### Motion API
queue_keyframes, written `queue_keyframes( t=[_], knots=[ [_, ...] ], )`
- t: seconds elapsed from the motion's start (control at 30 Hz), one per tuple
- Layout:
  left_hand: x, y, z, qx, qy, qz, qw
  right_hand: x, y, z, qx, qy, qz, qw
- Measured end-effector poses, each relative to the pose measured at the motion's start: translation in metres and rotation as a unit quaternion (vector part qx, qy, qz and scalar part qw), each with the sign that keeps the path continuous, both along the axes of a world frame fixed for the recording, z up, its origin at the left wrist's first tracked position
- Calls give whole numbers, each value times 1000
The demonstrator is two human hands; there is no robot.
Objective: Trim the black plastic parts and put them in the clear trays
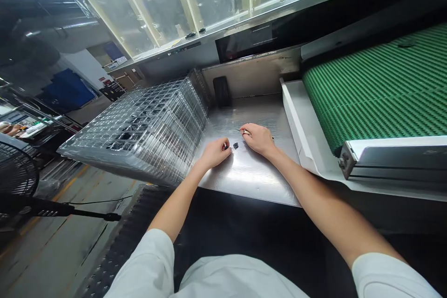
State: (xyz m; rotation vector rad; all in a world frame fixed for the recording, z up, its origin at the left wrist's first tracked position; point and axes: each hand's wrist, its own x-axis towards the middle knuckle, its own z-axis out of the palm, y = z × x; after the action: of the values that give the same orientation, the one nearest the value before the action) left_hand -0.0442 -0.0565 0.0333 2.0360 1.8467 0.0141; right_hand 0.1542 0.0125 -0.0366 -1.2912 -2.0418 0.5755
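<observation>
My left hand (pixel 215 152) is closed in a pinch over the metal worktop (pixel 258 177), with a small dark part (pixel 225 147) showing between thumb and forefinger. Just to its right, a small black square piece (pixel 235 145) lies on the metal between my two hands. My right hand (pixel 258 138) is wrapped round a slim tool (pixel 245 132) whose thin, pointed tip reaches left, above the black piece. The tool's exact kind is hidden by my fingers.
A tall stack of clear plastic trays (pixel 167 125), some pockets holding black pieces, stands at the left. At the right runs a green conveyor belt (pixel 380 88) beside a white guard (pixel 296 121). A dark block (pixel 221 91) stands at the back. A fan (pixel 16 172) is far left.
</observation>
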Motion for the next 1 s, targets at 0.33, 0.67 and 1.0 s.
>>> queue_keyframes(
  t=[0.33,0.67,1.0],
  knots=[
    [31,19,-10,12,82,-78,993,2,-2,6,-24,-26,-17,999],
    [15,28,-26,72,-123,-15,990,2,0,1,-27,18,-5,999],
    [26,55,-55,250,-310,-20,917,-1,-3,4,-4,198,5,980]
  ],
)
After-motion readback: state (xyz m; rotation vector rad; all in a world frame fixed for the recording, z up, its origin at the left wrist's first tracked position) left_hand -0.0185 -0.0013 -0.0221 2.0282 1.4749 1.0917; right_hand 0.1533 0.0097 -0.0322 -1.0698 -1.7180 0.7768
